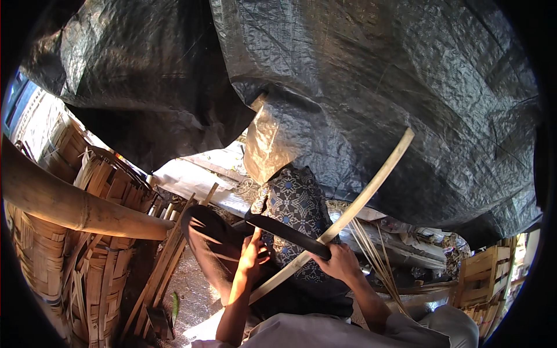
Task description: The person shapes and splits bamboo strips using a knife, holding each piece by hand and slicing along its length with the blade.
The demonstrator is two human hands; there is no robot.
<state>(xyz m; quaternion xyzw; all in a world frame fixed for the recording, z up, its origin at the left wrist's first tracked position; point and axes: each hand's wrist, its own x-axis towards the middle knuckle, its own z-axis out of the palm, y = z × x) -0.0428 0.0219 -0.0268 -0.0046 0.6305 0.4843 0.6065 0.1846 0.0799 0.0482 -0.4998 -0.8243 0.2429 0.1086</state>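
Observation:
My right hand (341, 262) grips the handle of a long dark knife (284, 231), whose blade points left and lies across a long pale bamboo strip (371, 188). The strip runs from near my lap up to the right, its tip against the black tarp. My left hand (252, 254) holds the strip's lower part, just below the blade. Both hands work over a patterned dark cloth (293, 203) draped on my knee.
A thick bamboo pole (69, 206) crosses the left side. Woven bamboo baskets (104, 255) stand below it, with loose slats (165, 261) leaning beside them. A black tarp (360, 75) hangs overhead. Thin bamboo slivers (374, 255) and a wooden crate (484, 275) lie at right.

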